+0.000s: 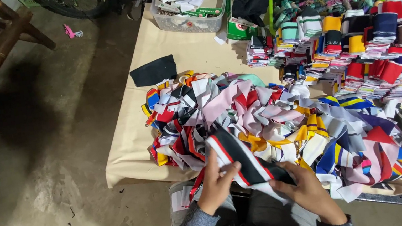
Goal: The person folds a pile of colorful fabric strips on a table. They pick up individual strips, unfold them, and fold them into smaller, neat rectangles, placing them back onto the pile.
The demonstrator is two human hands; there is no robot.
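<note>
Our fingers [231, 169] clamp a black strip [240, 160] with red and white stripes: left hand [215, 185] grips its near edge, right hand [308, 192] pinches its lower end. It hangs at the counter's [128, 156] front edge, touching the scrap pile [276, 117]; folded stacks [372, 50] lie beyond.

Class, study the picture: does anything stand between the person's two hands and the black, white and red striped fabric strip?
Nothing visible: left hand and right hand already grip the black, white and red striped fabric strip.

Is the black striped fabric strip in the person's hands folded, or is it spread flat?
Folded: the black striped strip bends over between the left hand and the right hand, above the heap of loose strips.
</note>
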